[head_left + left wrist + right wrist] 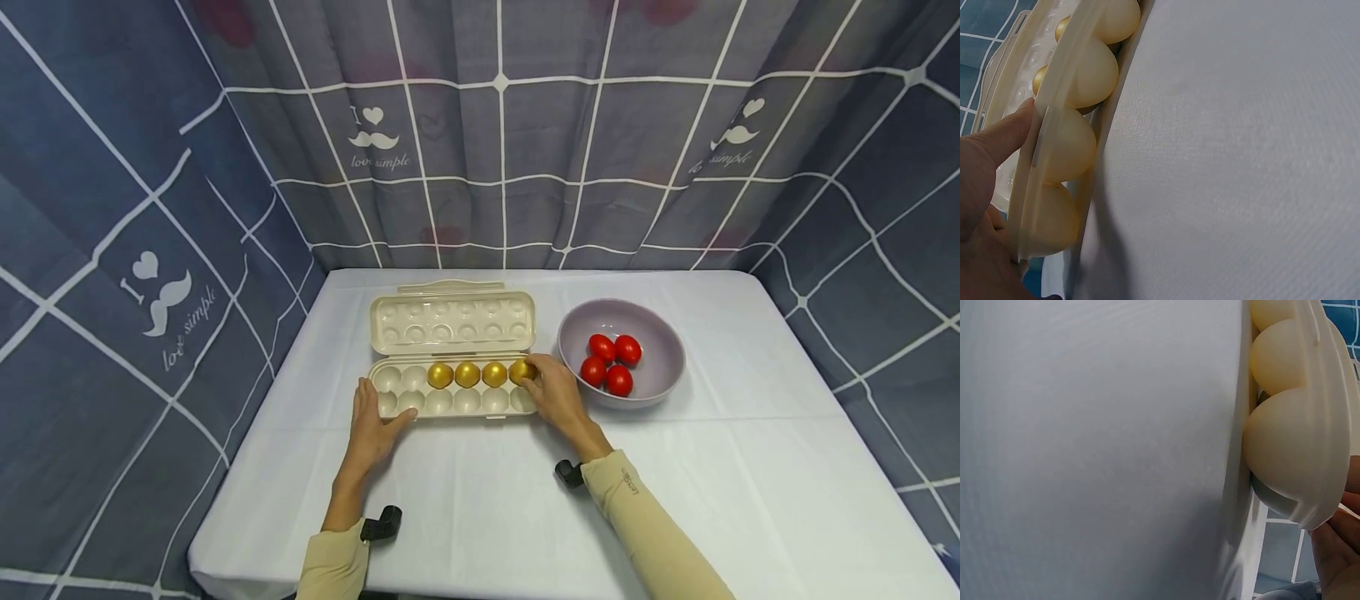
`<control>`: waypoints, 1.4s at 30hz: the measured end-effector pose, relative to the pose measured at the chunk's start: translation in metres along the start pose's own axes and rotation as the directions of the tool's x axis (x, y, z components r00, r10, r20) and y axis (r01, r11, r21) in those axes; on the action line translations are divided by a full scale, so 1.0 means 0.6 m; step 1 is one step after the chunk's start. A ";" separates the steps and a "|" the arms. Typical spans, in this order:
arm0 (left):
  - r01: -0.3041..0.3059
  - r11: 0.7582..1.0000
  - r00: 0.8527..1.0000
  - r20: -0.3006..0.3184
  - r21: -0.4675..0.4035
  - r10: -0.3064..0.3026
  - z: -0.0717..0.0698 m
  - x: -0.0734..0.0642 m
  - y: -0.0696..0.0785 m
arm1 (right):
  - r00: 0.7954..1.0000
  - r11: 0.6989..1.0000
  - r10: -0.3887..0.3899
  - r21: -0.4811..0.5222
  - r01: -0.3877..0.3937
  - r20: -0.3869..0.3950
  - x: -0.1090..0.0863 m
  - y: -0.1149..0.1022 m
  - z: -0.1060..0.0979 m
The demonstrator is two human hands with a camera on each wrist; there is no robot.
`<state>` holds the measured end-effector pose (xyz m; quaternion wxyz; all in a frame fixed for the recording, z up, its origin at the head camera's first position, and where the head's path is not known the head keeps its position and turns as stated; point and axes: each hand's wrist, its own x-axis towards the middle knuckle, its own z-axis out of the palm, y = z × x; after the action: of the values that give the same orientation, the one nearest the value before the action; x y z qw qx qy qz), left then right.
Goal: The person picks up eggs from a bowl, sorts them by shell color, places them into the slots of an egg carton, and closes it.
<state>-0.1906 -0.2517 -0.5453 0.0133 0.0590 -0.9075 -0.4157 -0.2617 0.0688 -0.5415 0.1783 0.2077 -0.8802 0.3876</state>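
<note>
A cream plastic egg carton [450, 404] lies with its lid [453, 323] folded back on the table. Several golden eggs sit in its back row; two of them, such as this golden egg [1041, 79], show past the rim in the left wrist view. My left hand [372, 429] holds the carton's left end, thumb [1007, 132] over the front rim and fingers along the side. At the right end my right hand [557, 396] pinches the rightmost golden egg [519, 371] in its back-row cup. The right wrist view shows the fingers [1335, 547] at the carton's corner; the egg is hidden there.
To the right of the carton stands a mauve bowl [660, 367] with several red tomatoes [619, 381] in it, close to my right hand. A white cloth covers the table [480, 508]. Checked curtains [465, 208] hang behind and on both sides.
</note>
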 end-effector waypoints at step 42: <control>0.018 1.000 1.000 0.005 -0.004 -0.018 0.001 0.002 0.003 | 0.922 0.874 0.377 0.295 -0.386 0.089 -0.039 0.053 -0.217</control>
<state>-0.1917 -0.2506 -0.5443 0.0074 0.0660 -0.9061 -0.4178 -0.2381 0.1922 -0.4890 0.0513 0.0611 -0.8354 0.5438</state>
